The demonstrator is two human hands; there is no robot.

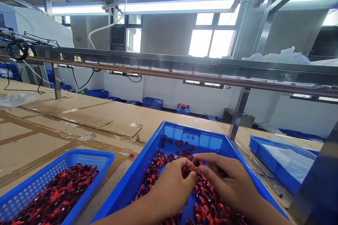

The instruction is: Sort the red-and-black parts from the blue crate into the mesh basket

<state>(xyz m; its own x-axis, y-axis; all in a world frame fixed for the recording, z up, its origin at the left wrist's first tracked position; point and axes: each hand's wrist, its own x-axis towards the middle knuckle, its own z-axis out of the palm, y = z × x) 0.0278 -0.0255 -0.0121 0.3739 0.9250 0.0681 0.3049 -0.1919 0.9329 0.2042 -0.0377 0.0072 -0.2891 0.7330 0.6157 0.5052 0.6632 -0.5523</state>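
Both my hands are inside a blue plastic tray (142, 168) that holds several small red and black parts (158, 163). My left hand (173, 182) has its fingers curled and pinched together over the pile. My right hand (227, 179) lies beside it, fingers bent, its fingertips meeting those of the left hand at a small dark part (195, 163). What exactly each hand grips is too small to make out.
A blue mesh basket (87, 156) full of the same red and black parts stands at the left. Another blue tray (260, 156) with clear plastic in it sits at the right. Cardboard sheets (79, 116) cover the bench. A metal rail (185, 66) and upright (239, 112) cross ahead.
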